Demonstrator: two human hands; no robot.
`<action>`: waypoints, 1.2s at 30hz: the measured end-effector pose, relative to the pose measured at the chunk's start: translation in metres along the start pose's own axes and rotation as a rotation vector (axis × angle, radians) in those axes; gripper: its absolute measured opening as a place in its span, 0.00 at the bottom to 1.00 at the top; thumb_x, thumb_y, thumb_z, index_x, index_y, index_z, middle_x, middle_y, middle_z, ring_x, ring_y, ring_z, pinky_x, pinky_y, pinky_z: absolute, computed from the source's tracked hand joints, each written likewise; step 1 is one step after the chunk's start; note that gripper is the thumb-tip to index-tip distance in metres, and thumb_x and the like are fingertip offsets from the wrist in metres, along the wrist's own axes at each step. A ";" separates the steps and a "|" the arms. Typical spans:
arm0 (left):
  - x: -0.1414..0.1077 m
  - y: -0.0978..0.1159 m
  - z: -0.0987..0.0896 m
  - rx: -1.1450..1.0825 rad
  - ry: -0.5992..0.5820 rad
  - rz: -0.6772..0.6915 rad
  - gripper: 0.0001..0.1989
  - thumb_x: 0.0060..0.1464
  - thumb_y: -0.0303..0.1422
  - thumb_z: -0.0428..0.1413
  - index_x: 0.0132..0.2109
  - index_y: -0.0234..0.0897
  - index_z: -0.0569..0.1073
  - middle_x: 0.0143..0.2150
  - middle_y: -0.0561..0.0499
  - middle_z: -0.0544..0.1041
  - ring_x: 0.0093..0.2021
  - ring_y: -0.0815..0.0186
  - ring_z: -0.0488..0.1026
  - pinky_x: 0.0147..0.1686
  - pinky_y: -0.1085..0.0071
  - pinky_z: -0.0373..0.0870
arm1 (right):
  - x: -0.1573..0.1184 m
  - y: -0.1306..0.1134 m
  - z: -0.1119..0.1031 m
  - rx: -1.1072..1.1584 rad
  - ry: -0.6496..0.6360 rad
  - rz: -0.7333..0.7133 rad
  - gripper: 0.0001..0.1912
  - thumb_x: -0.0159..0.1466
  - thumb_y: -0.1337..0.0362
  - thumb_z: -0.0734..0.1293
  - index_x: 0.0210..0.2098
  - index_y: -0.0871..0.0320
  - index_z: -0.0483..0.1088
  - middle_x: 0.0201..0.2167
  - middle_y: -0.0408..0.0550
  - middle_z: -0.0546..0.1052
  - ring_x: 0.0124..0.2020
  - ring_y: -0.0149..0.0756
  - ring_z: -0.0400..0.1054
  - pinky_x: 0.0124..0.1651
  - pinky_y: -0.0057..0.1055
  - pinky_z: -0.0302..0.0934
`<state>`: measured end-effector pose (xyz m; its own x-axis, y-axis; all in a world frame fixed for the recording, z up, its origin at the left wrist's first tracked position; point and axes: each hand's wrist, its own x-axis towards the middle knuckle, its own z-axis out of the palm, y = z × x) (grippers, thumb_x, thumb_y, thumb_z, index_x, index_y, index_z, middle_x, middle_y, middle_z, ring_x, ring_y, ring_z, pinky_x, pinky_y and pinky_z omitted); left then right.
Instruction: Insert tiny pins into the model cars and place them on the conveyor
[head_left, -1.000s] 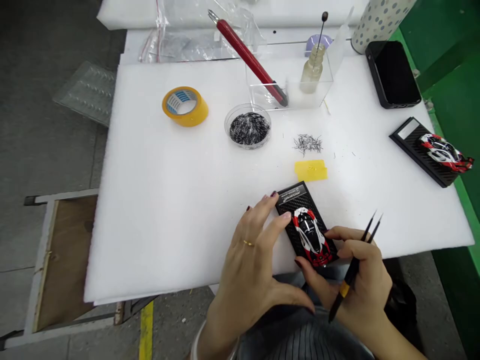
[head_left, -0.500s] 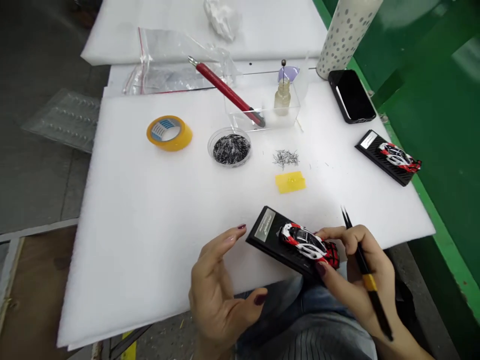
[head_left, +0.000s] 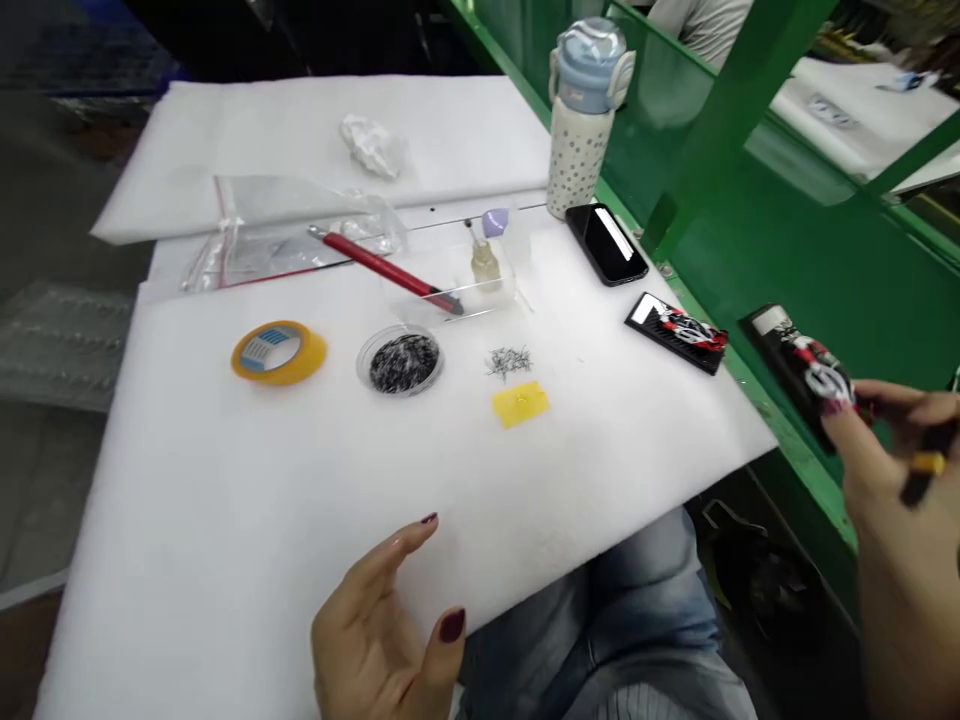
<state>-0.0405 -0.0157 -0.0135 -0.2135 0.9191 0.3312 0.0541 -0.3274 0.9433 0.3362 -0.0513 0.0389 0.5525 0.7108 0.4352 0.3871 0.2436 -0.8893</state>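
Observation:
My right hand [head_left: 900,470] is off the table's right side, gripping a model car [head_left: 821,375] that is fixed on a black display base [head_left: 784,365]. Black tweezers with a yellow band [head_left: 928,462] are also in that hand, blurred and partly cut off by the frame edge. My left hand [head_left: 382,630] hovers over the table's near edge, fingers apart and holding nothing. A second model car on a black base [head_left: 679,332] lies at the table's right edge. Yellow tape [head_left: 521,403] and a small pile of thin black pieces [head_left: 510,361] lie mid-table.
A round dish of black bits [head_left: 405,362], a yellow tape roll [head_left: 279,352], a red-handled knife [head_left: 386,268] on a clear box and a small glass bottle [head_left: 485,264] stand farther back. A phone [head_left: 606,243] and dotted bottle [head_left: 577,150] sit beside the green partition [head_left: 840,260].
My right hand has carried the model car and tweezers far right, beyond the table edge. My left hand stays near the front edge, still open. The view has tilted up and turned right.

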 end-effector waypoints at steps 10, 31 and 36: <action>0.001 -0.004 -0.011 0.308 -0.086 -0.112 0.16 0.51 0.33 0.67 0.48 0.38 0.78 0.44 0.48 0.86 0.48 0.60 0.83 0.55 0.68 0.78 | 0.062 0.031 -0.002 -0.676 -0.070 -0.193 0.17 0.64 0.56 0.72 0.30 0.48 0.59 0.41 0.45 0.81 0.49 0.53 0.77 0.37 0.45 0.67; 0.003 -0.004 0.004 0.849 -0.464 0.487 0.38 0.59 0.42 0.56 0.70 0.26 0.60 0.63 0.30 0.72 0.62 0.44 0.72 0.55 0.51 0.74 | -0.090 -0.058 0.164 -0.358 -0.670 -0.316 0.09 0.68 0.60 0.66 0.33 0.56 0.68 0.25 0.46 0.75 0.24 0.36 0.69 0.26 0.30 0.60; 0.005 0.005 0.006 0.856 -0.526 0.422 0.49 0.41 0.40 0.69 0.67 0.26 0.61 0.63 0.30 0.73 0.63 0.42 0.72 0.58 0.51 0.76 | 0.028 -0.051 0.193 -0.454 -0.639 -0.212 0.19 0.77 0.56 0.57 0.51 0.56 0.78 0.26 0.45 0.80 0.25 0.35 0.74 0.34 0.30 0.63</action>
<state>-0.0353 -0.0112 -0.0074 0.4149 0.8138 0.4070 0.7298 -0.5648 0.3852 0.1895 0.0837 0.0694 -0.0411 0.9524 0.3021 0.7739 0.2216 -0.5932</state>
